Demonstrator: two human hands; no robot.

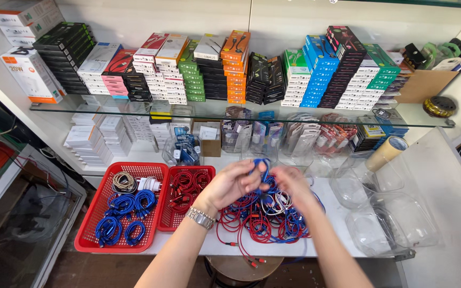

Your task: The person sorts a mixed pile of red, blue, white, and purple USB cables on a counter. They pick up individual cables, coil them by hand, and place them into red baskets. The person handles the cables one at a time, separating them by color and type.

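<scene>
Two hands meet above a white counter (pixel 225 246). Left hand (pixel 231 184), a metal watch (pixel 200 217) at its wrist, has its fingers curled shut on a blue cable (pixel 263 165), whose loop rises just above the fingertips. Right hand (pixel 290 183) is also curled, its fingertips at the same cable; how firmly it grips cannot be told. Directly beneath both hands lies one tangled heap (pixel 265 218) of red, blue and white cables; the number of cables in it cannot be counted. Two red baskets stand to the left, touching: a large basket (pixel 89 224) with about five blue coils, one beige coil and one white item, and a small basket (pixel 166 221) of red cables. At least three clear plastic tubs (pixel 396 218) sit at right, their edges hard to separate. One tape roll (pixel 388 152) leans near them. Stacked boxes (pixel 316 72) on one glass shelf (pixel 134 109) are too many to count; items below it are blurred by the glass.
</scene>
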